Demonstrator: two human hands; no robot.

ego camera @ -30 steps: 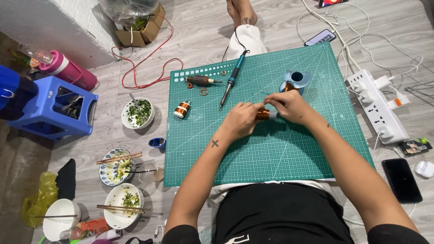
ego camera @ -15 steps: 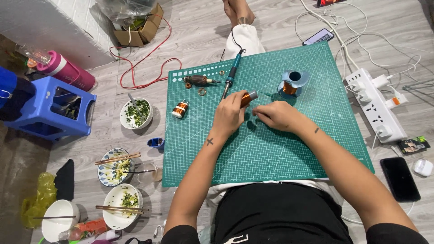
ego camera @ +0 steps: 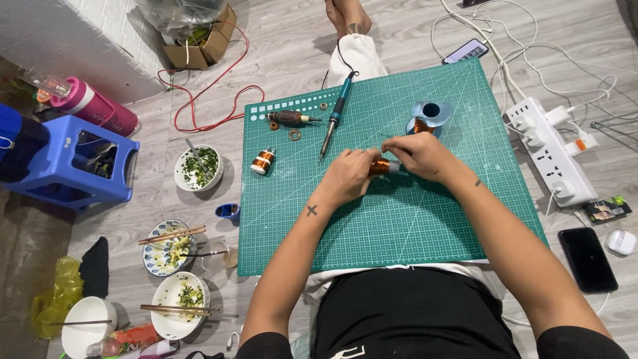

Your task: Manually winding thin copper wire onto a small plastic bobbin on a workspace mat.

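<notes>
Both hands meet over the middle of a green cutting mat [ego camera: 425, 226]. My left hand [ego camera: 347, 175] and my right hand [ego camera: 416, 153] together grip a small copper-wound coil [ego camera: 380, 167], each at one end. A blue-handled soldering iron [ego camera: 335, 119] lies on the mat just beyond my left hand. A blue spool holder with copper wire [ego camera: 426, 116] stands beyond my right hand. A small copper wire bobbin [ego camera: 264, 160] stands at the mat's left edge, near a dark motor rotor [ego camera: 287, 118] and loose copper rings.
A white power strip [ego camera: 548, 153] with plugs and cables lies right of the mat; a black phone [ego camera: 589, 259] sits nearer. Left of the mat are food bowls [ego camera: 199, 168], chopsticks, a blue stool [ego camera: 73, 163] and a pink bottle [ego camera: 95, 106]. Red wire loops behind.
My hands parted for a moment and came back together on the coil. The view has shifted slightly.
</notes>
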